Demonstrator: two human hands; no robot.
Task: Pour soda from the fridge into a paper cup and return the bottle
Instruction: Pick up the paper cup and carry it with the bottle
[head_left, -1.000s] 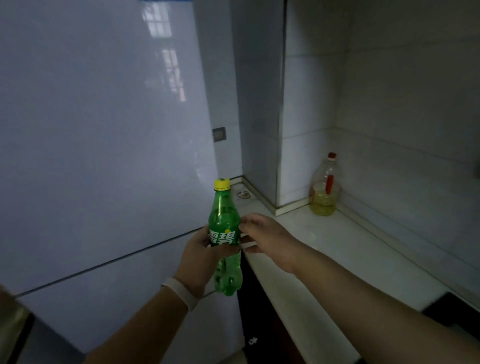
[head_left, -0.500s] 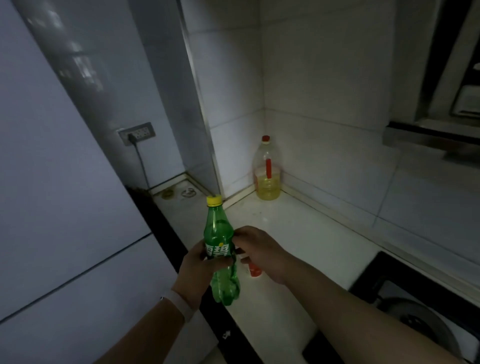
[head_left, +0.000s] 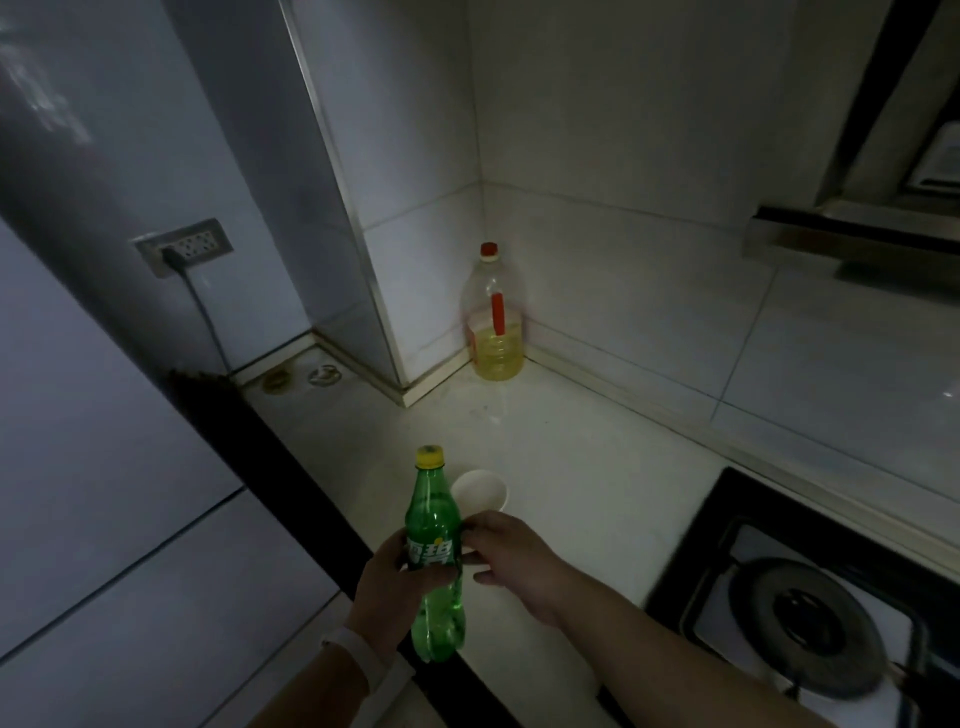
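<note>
Green plastic soda bottle with a yellow cap (head_left: 434, 514) was held upright at lower centre, the left hand (head_left: 387, 582) clamped round its label, likely ready for uncapping. The right hand (head_left: 511, 564) touched its side; whether it gripped I couldn't tell. A white paper cup (head_left: 480, 491) stood just behind.

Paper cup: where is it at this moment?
In the head view, lower centre: the paper cup stands on the counter, just right of the soda bottle, beyond the right hand.

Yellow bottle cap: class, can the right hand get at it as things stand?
Probably yes: the left hand grips the green bottle at its label, leaving the yellow cap bare, with nothing between it and the right hand.
</note>
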